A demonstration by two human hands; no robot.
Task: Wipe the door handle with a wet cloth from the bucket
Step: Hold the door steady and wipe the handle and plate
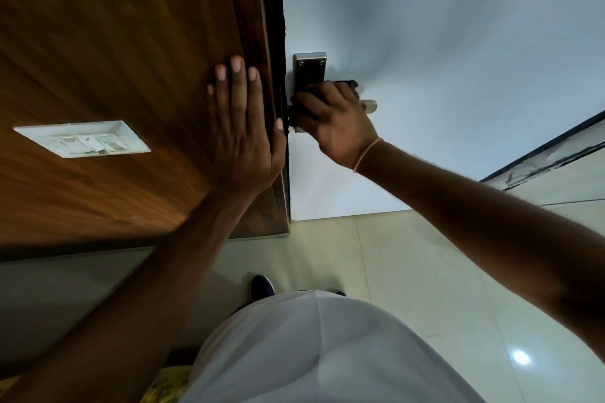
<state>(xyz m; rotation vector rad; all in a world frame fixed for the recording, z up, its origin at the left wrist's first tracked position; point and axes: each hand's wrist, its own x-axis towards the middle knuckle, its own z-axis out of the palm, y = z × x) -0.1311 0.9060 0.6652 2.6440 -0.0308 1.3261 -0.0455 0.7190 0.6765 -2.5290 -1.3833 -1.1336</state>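
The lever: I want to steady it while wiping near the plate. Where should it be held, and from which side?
Probably the free end of the lever, come at from the right. That tip pokes out bare past the right hand, which presses the dark cloth over the stretch by the plate. The left hand lies flat on the wood panel.

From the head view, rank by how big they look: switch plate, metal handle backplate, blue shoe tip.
1. switch plate
2. handle backplate, partly hidden by the right hand
3. shoe tip
The shoe is farther off, so its rank is unsure.
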